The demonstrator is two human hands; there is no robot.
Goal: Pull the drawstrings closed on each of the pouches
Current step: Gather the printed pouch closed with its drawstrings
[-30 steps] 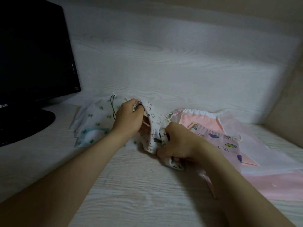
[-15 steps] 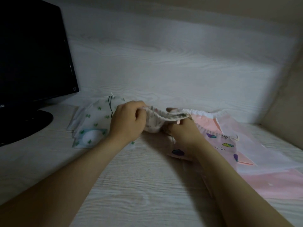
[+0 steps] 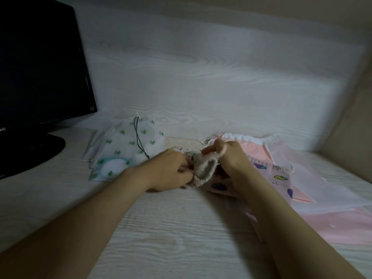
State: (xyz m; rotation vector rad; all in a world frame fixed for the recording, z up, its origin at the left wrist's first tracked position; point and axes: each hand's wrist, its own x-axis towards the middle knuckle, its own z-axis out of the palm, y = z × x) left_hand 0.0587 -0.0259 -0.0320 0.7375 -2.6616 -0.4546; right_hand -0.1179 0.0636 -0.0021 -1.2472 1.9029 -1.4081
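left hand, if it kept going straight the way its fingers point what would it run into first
The small printed pouch bunched between both hands: the left hand points rightward and grips its near edge. Right behind the pouch comes the right hand, though depth there is hard to judge.

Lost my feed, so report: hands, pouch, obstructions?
Left hand and right hand both grip the small printed pouch. Bunched between them. Cactus pouch left, pink pouch under right wrist.

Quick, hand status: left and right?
Left hand: gripping the small printed pouch.
Right hand: pinching the same pouch's top edge.
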